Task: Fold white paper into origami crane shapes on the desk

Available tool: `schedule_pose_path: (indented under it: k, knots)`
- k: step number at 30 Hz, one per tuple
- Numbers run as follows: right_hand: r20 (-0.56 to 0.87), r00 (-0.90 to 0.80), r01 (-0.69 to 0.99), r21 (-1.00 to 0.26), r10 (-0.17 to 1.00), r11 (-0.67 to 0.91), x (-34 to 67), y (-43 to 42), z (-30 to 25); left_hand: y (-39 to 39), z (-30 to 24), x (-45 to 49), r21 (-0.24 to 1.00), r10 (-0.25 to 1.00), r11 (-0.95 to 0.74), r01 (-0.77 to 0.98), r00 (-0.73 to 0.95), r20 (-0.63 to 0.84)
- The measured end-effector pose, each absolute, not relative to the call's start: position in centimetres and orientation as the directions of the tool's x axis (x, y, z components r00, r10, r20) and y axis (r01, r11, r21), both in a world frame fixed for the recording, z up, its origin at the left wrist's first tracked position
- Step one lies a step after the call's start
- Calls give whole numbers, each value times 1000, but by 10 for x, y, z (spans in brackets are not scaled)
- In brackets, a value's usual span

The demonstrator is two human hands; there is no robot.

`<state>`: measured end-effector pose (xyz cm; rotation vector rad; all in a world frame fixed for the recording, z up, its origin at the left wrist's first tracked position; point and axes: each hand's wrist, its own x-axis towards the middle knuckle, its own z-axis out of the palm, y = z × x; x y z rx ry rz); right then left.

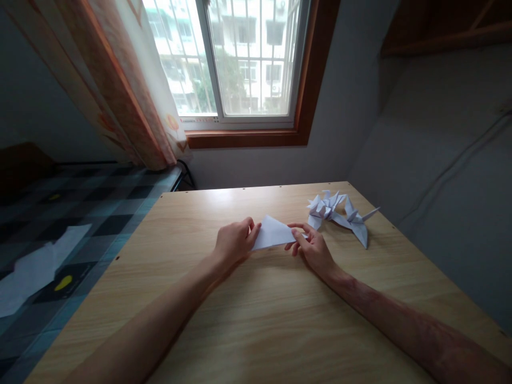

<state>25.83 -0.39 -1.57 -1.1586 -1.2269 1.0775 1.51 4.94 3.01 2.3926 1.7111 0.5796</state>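
A folded sheet of white paper (273, 232), roughly triangular with its peak at the top, is held between both hands a little above the table. My left hand (236, 238) grips its left corner, thumb on the near face and fingers curled behind. At the right corner, my right hand (311, 249) pinches the paper between thumb and forefinger, its other fingers partly hidden below. Just beyond my right hand stand several folded white paper cranes (326, 205), bunched together. One crane (356, 220) sits at the right of the bunch with its wings spread.
The wooden table (256, 320) spreads under my arms. White paper sheets (34, 269) lie on a checked bed (100, 200) at the left. Behind the table are a barred window (256, 69) and a curtain (132, 90). A shelf (444, 40) hangs at the upper right.
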Motion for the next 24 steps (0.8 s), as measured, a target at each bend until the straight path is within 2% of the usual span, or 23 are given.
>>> schedule_pose_path:
  k: [2, 4, 7, 12, 16, 21, 24]
  knots:
    - [119, 68, 21, -993, 991, 117, 259, -3, -17, 46, 35, 14, 286, 901, -413, 864, 342, 267]
    - [121, 71, 29, -992, 990, 120, 260, -3, -18, 43, 40, 14, 289, 819, -565, 773, 482, 312]
    - [115, 64, 34, -993, 991, 114, 259, -4, -16, 41, 44, 13, 312, 712, -701, 641, 645, 278]
    - [108, 62, 31, -994, 992, 107, 258, -6, -11, 47, 44, 11, 412, 719, -669, 618, 678, 151]
    - [98, 79, 69, -993, 992, 92, 258, -7, -13, 49, 49, 9, 477, 710, -665, 575, 685, 163]
    - [135, 70, 132, -983, 988, 125, 256, -9, -18, 45, 52, 13, 450, 680, -704, 550, 705, 202]
    - [212, 49, 277, -942, 976, 190, 256, -8, -19, 41, 47, 17, 425, 687, -710, 562, 686, 240]
